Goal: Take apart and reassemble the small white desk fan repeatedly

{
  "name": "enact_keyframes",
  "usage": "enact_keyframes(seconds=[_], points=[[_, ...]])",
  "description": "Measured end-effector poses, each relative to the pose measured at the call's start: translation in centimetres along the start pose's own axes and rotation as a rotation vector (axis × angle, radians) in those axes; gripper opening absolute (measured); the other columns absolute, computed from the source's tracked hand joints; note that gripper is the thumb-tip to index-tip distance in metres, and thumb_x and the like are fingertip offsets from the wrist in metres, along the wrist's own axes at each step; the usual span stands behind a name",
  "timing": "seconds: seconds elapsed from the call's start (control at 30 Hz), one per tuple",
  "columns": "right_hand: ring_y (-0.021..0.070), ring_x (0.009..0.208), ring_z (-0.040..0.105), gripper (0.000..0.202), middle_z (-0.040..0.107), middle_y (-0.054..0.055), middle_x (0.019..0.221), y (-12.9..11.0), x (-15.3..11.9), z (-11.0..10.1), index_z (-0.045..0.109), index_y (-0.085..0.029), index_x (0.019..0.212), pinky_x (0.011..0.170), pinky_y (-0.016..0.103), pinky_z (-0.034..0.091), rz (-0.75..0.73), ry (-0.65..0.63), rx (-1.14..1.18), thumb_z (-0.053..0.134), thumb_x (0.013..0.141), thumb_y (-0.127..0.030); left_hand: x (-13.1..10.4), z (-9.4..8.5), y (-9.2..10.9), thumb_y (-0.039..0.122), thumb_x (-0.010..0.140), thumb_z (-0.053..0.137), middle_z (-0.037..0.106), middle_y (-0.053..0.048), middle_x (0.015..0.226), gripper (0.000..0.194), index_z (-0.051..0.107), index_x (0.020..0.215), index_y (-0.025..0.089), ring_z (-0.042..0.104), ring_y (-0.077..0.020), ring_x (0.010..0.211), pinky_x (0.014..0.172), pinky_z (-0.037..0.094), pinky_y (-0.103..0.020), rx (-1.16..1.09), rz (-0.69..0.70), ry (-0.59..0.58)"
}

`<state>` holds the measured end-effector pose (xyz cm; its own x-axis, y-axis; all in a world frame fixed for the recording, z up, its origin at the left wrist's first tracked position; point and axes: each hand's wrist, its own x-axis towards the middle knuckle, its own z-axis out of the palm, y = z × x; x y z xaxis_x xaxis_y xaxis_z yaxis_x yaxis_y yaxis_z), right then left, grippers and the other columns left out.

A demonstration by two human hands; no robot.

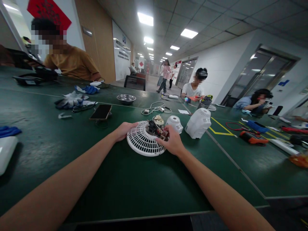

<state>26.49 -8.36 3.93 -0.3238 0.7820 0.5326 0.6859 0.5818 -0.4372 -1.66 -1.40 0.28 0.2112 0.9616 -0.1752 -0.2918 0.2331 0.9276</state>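
Observation:
A round white fan grille (144,142) lies on the green table, with a dark motor assembly (154,127) and wires on top of it. My left hand (125,131) grips the grille's left rim. At the right side of the motor, my right hand (172,139) has its fingers curled round the motor assembly; the fingertips are partly hidden. Just behind the right hand is a small white vented cover (175,123). Further right a larger white housing (199,123) stands upright.
On the green table (134,189) are a phone (101,112), gloves (69,101), a metal bowl (126,98), a white cable (156,108), an orange multimeter (253,138) and a blue tray (257,126). Several people are beyond, some seated at the table.

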Motion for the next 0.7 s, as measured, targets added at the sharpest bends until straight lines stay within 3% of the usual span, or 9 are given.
enact_keyframes(seconds=[0.1,0.17,0.27,0.37,0.53,0.63,0.7], points=[[0.0231,0.091,0.059,0.040,0.063,0.007,0.100,1.0,0.5,-0.7,0.054,-0.021,0.106,0.084,0.039,0.048,-0.073,-0.017,-0.006,0.066,0.081,-0.050,0.2,0.1,-0.1,0.029,0.074,0.079,0.075,-0.015,0.088,0.029,0.073,0.092,0.007,0.071,-0.0212,0.075,0.073,0.057,-0.034,0.055,-0.018,0.054],[0.0240,0.095,0.059,0.036,0.062,0.009,0.104,2.5,0.9,-1.3,0.055,-0.020,0.108,0.087,0.039,0.048,-0.055,0.112,-0.023,0.063,0.083,-0.044,0.2,0.2,-0.2,0.032,0.073,0.080,0.075,-0.014,0.083,0.031,0.074,0.090,0.007,0.070,-0.0202,0.070,0.068,0.057,-0.032,0.085,0.006,0.082],[0.0290,0.111,0.054,0.046,0.058,0.013,0.119,5.6,1.4,-2.0,0.053,-0.019,0.119,0.099,0.046,0.043,0.055,0.339,-0.135,0.067,0.078,-0.037,0.2,0.4,-0.4,0.036,0.072,0.080,0.075,-0.012,0.079,0.032,0.074,0.088,0.009,0.070,-0.0192,0.066,0.062,0.055,-0.030,0.133,0.056,0.112],[0.0311,0.122,0.049,0.068,0.054,0.013,0.132,8.7,1.5,-1.8,0.046,-0.021,0.132,0.105,0.048,0.039,0.124,0.271,-0.159,0.072,0.071,-0.033,0.0,0.5,-0.5,0.039,0.072,0.079,0.075,-0.011,0.078,0.032,0.074,0.087,0.010,0.069,-0.0182,0.065,0.060,0.054,-0.029,0.160,0.093,0.110],[0.0264,0.100,0.061,0.087,0.061,0.007,0.122,10.8,1.7,-0.9,0.040,-0.027,0.140,0.091,0.044,0.048,0.279,0.172,-0.039,0.078,0.062,-0.032,-0.1,0.4,-0.6,0.042,0.073,0.077,0.073,-0.008,0.073,0.032,0.073,0.083,0.011,0.066,-0.0169,0.061,0.054,0.051,-0.027,0.199,0.118,0.081],[0.0221,0.080,0.063,0.087,0.066,0.002,0.096,10.4,2.1,-0.8,0.041,-0.028,0.137,0.077,0.038,0.052,0.459,0.243,0.155,0.079,0.060,-0.038,0.0,0.2,-0.7,0.043,0.073,0.077,0.072,-0.008,0.072,0.033,0.073,0.083,0.012,0.066,-0.0169,0.061,0.055,0.050,-0.027,0.200,0.129,0.070],[0.0204,0.072,0.063,0.073,0.065,0.000,0.086,9.9,2.4,-0.8,0.044,-0.028,0.133,0.064,0.033,0.052,0.626,0.317,0.451,0.071,0.067,-0.047,0.2,0.1,-0.8,0.044,0.073,0.077,0.073,-0.008,0.073,0.034,0.073,0.084,0.012,0.066,-0.0174,0.063,0.056,0.051,-0.028,0.204,0.135,0.067]])
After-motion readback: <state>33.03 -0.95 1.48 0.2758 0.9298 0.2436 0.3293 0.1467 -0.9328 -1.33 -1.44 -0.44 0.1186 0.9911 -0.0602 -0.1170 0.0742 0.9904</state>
